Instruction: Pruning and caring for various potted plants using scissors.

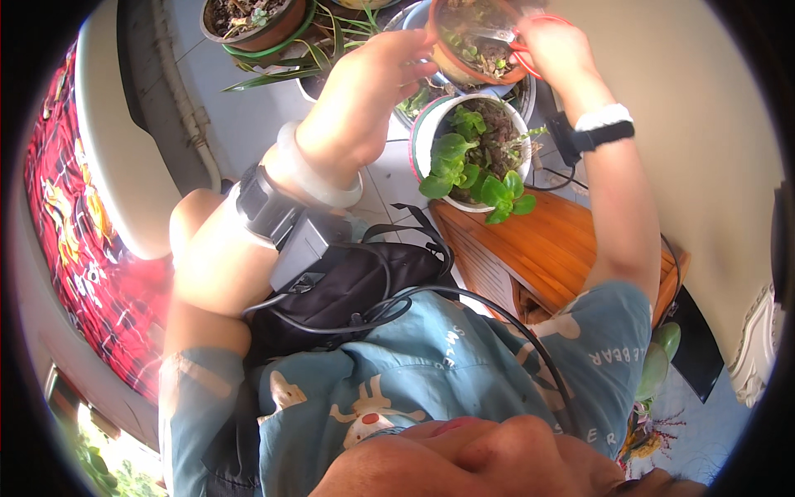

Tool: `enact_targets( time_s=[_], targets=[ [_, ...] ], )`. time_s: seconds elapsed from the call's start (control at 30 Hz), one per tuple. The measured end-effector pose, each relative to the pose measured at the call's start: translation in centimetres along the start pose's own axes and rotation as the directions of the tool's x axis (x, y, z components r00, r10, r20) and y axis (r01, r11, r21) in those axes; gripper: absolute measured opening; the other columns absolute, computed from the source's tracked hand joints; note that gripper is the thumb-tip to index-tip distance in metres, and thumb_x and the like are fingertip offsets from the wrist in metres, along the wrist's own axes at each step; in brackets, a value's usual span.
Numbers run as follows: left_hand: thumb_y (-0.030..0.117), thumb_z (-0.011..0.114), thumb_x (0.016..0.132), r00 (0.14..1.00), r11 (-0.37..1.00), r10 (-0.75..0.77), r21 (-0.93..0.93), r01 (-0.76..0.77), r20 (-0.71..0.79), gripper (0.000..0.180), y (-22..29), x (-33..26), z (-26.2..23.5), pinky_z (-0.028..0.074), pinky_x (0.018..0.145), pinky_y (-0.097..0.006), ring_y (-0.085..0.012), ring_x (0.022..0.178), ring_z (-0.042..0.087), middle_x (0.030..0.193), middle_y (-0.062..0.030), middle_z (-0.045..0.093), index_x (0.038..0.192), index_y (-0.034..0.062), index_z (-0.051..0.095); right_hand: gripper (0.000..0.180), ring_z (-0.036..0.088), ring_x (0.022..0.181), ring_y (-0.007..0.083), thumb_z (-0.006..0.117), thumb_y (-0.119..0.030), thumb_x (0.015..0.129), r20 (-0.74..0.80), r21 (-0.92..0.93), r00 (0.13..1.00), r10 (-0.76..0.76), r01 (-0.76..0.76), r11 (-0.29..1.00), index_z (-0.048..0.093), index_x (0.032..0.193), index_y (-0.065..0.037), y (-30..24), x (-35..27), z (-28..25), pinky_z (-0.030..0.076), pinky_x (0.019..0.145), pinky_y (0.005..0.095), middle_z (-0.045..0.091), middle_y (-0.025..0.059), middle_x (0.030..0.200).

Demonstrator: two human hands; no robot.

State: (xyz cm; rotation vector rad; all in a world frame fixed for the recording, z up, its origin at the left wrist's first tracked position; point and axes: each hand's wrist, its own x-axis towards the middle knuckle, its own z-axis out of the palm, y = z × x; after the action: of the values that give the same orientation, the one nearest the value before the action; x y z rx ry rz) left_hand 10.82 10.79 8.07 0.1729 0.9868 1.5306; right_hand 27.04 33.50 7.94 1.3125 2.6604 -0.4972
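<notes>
My right hand [556, 48] is closed round the red handles of a pair of scissors [495, 34]. The metal blades point left over a terracotta-coloured pot [453, 63] holding soil and small green plants. At that pot's left side is my left hand [385, 68], its fingers stretched out and a little apart with nothing seen in them. Whether the fingertips touch the rim I cannot tell. Just below, nearer to me, a white pot [426, 137] holds a leafy green plant [451, 166] and soil.
A brown pot [289, 31] stands at the far left beside long narrow leaves [319, 56]. An orange-brown wooden piece of furniture [546, 240] is at the right, below the white pot. Black cables [468, 291] run across my front. A red patterned cloth [91, 273] lies at the left.
</notes>
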Motion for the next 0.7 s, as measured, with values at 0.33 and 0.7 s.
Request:
enact_targets(
  time_s=[0.33,0.7],
  targets=[
    [0.023,0.047,0.092,0.999,0.999,0.0,0.037,0.002,-0.042,0.028,0.5,-0.3,0.9,0.041,0.087,-0.029,-0.0153,0.094,0.055,0.102,-0.0049,0.059,0.106,0.0011,0.057,0.061,0.063,0.09,0.0307,0.054,-0.059,0.08,0.079,-0.459,0.972,0.221,-0.162,0.874,0.06,0.102,-0.002,-0.5,-4.1,-2.1,0.049,0.079,0.0378,0.065,0.0191,0.095],
    [0.023,0.049,0.09,0.999,0.999,-0.023,0.033,0.025,-0.036,0.027,0.0,0.2,0.1,0.04,0.087,-0.028,-0.0149,0.093,0.055,0.099,-0.0033,0.059,0.104,0.0017,0.06,0.068,0.061,0.076,0.0277,0.049,-0.064,0.081,0.196,-0.062,0.957,0.213,-0.204,0.977,0.069,0.087,0.0,0.8,-1.5,1.9,0.046,0.077,0.0352,0.062,0.0185,0.071]
  ],
)
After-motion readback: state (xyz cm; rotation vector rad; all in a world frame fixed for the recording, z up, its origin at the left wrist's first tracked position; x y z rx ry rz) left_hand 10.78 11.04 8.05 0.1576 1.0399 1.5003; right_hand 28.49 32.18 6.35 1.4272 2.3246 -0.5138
